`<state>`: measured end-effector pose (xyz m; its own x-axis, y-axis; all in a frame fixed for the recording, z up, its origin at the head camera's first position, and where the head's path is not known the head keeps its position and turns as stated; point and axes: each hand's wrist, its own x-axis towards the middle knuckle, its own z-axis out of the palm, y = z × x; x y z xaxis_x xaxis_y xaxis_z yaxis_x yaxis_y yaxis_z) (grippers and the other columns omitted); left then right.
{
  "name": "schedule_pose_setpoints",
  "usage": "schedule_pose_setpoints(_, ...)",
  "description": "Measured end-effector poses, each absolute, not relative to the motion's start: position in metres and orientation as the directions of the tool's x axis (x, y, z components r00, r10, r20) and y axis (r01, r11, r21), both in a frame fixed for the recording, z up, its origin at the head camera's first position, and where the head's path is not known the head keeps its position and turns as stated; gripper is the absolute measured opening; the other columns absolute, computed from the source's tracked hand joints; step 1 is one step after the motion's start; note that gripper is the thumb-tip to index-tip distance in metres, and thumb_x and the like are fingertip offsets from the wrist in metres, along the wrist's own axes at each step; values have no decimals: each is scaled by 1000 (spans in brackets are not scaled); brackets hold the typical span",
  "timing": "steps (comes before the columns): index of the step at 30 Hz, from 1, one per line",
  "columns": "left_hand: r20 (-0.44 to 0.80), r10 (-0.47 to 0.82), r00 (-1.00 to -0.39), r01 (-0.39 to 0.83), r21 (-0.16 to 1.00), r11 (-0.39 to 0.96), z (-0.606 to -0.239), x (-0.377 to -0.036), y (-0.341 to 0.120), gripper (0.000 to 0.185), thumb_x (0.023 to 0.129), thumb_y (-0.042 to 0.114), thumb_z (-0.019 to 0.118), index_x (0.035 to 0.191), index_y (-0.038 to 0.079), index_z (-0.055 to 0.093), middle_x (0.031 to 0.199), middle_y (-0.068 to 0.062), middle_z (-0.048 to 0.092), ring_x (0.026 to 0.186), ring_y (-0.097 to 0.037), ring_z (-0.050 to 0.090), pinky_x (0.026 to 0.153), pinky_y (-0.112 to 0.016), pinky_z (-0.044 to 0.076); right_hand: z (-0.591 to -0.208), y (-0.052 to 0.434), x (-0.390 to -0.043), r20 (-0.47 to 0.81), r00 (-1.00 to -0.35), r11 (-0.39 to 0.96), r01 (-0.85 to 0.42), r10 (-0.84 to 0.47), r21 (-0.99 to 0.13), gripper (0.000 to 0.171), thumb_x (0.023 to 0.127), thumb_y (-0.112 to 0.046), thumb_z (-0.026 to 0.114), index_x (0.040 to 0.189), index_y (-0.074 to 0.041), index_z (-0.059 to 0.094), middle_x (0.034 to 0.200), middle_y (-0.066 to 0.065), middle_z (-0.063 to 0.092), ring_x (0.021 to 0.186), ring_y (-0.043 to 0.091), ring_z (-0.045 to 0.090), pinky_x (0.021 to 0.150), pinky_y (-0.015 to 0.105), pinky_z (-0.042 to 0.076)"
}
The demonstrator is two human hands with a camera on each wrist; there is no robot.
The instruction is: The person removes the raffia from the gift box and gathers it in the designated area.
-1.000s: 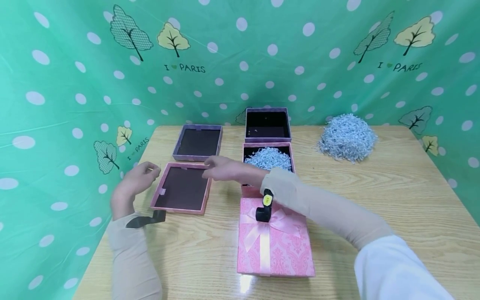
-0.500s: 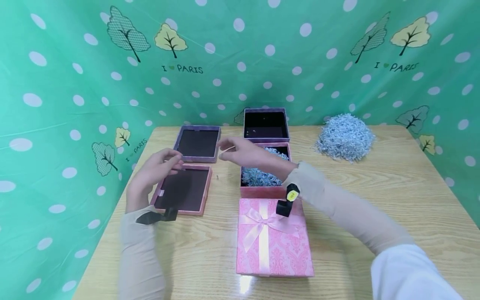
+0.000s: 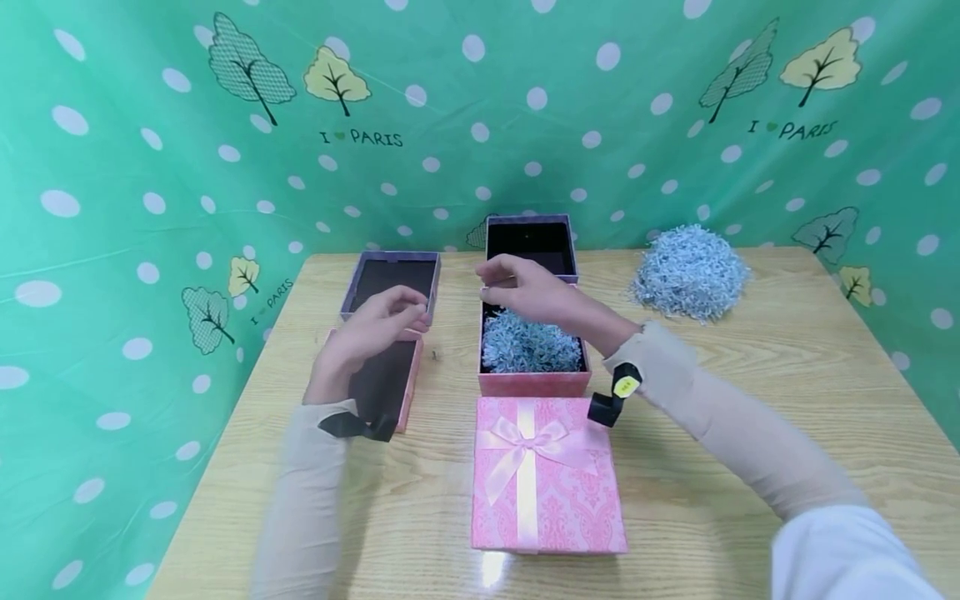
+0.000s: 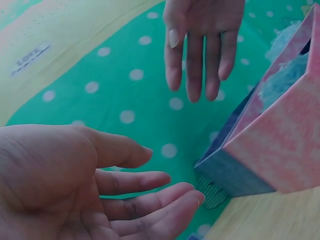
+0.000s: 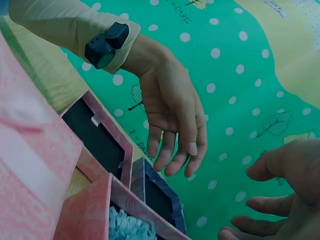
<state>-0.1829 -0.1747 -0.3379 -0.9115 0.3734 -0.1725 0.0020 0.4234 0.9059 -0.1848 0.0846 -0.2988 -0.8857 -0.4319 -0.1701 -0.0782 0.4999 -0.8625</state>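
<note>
My left hand hovers over the shallow pink lid and the near edge of the purple lid, fingers loosely bent and holding nothing. My right hand is raised above the back of the open pink box, which contains blue shredded paper. Nothing is in that hand either. In the left wrist view both palms show bare, with the left hand in front and the right hand beyond. The right wrist view has the left hand hanging in the air, its fingers pointing down.
Behind the pink box stands an open purple box with a dark inside. A pink gift box with a ribbon bow is nearest the viewer. Loose blue shredded paper is heaped at the back right of the wooden table.
Both hands have shifted to the right. The left moved from beside the pink lid to above it; the right moved from that lid to above the pink box, uncovering more shredded paper.
</note>
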Motion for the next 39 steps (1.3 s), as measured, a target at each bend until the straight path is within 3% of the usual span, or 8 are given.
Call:
schedule_pose_setpoints(12,-198,404,-893,-29,922,387,-349,-190,-138,36,99,12,50,131,-2,42,117,-25,54,106,-36,62,88,-39,57,-316,114,-192,-192,-896,529,-54,-400,-847,45,98,-23,54,138,-6,44,138,14,47,126,28,47,106,45,43)
schedule_pose_setpoints(19,-259,409,-875,-125,937,327,-355,-193,-121,42,97,8,52,136,-1,37,118,-25,49,110,-42,57,94,-50,52,-320,123,-192,-225,-895,570,-39,-385,-820,50,97,-25,56,141,-6,41,142,14,44,130,29,43,108,47,41)
schedule_pose_setpoints(24,-298,414,-860,-173,934,313,-361,-194,-113,47,97,7,53,139,0,33,115,-21,48,107,-39,58,93,-50,52,-324,126,-194,-243,-884,614,-60,-398,-787,55,96,-26,57,142,-5,37,145,16,40,135,31,37,111,48,36)
schedule_pose_setpoints(32,-327,416,-849,-183,919,349,-367,-193,-105,47,97,4,51,140,3,33,114,-20,49,86,-27,66,86,-43,57,-329,125,-193,-278,-873,702,-98,-401,-705,60,93,-28,62,141,-3,37,146,18,40,136,34,37,111,50,36)
schedule_pose_setpoints(39,-336,425,-841,-189,917,351,-365,-194,-103,47,97,5,50,141,6,33,113,-20,48,92,-29,64,86,-44,57,-335,123,-193,-310,-858,756,-129,-410,-641,71,90,-31,66,145,-1,33,148,18,37,137,34,36,110,52,37)
